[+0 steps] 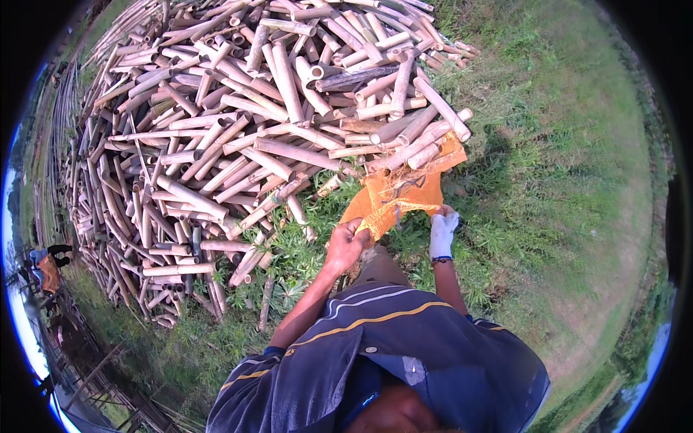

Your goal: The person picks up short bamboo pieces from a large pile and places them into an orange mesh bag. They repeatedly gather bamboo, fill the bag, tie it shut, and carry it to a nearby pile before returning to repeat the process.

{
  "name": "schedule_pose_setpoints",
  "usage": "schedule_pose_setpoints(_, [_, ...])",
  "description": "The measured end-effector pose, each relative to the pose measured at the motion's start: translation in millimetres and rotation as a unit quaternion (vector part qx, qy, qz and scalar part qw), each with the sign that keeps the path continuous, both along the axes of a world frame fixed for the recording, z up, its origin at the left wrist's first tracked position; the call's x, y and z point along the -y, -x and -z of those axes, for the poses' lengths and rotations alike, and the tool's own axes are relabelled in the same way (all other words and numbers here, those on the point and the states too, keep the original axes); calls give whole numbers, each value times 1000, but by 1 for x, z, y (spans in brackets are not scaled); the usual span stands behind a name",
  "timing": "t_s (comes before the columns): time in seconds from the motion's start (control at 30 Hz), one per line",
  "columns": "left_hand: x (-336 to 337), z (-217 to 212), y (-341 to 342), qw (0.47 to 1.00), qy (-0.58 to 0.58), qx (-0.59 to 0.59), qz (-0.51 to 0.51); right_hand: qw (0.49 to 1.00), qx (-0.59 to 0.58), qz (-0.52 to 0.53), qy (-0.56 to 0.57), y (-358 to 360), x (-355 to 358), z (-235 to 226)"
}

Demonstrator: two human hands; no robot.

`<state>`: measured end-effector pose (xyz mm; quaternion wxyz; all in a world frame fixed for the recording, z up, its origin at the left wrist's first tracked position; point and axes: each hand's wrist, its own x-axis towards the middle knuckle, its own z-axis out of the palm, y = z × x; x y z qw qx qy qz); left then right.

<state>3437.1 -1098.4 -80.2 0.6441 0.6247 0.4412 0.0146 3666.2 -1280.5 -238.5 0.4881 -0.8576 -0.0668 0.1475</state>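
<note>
An orange woven sack (404, 193) is stretched out in front of me at the edge of the bamboo pile. My bare left hand (345, 247) grips the near left part of its rim, fingers closed on the cloth. On the other side, my right hand (443, 229) wears a white glove with its fingertips uncovered and pinches the sack's right edge. Dark cord-like strips and some dry straw lie across the sack's middle. Its far end rests against cut bamboo pieces (426, 151).
A large heap of cut bamboo (216, 137) spreads ahead and to the left. Leafy weeds (289, 278) grow around my feet, and grass (548, 216) stretches to the right. At the far left is another person (49, 270) in orange and dark clothing, near long poles.
</note>
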Motion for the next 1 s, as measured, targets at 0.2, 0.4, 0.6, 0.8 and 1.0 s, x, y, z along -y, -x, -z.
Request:
schedule_pose_setpoints(0.2, [62,-12,-17,979,-116,119,120,746,-520,129,-396,35,0,24])
schedule_pose_setpoints(0.4, [32,-49,9,973,-194,106,63,817,-427,41,-386,-51,-110,-12])
schedule_pose_setpoints(0.6, [33,-117,79,946,-158,247,-137,825,-265,-239,-438,-28,-246,-189])
schedule_pose_setpoints(0.8, [57,-94,216,895,-178,260,-314,784,271,-472,-298,99,-344,-251])
schedule_pose_setpoints(1.0, [165,-6,431,884,-101,99,-445,912,-21,-364,-186,257,-257,-162])
